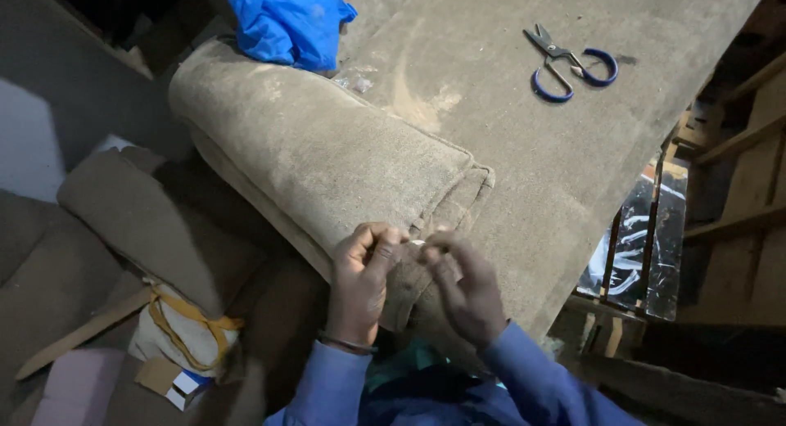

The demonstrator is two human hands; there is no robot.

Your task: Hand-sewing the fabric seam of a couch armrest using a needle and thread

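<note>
Your left hand (359,280) pinches the cushion (327,160) corner | your right hand (465,288) pinches something tiny and white beside it | scissors (569,63) lie far off

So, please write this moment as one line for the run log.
left hand: pinching cushion corner | right hand: fingertips at same corner | tan cushion: on workbench | scissors: apart, untouched | blue bag: behind cushion

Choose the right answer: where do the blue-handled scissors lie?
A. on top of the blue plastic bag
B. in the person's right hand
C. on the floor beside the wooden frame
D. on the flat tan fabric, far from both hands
D: the scissors lie on the flat tan fabric, well away from both hands, which meet at the cushion's corner.
</note>
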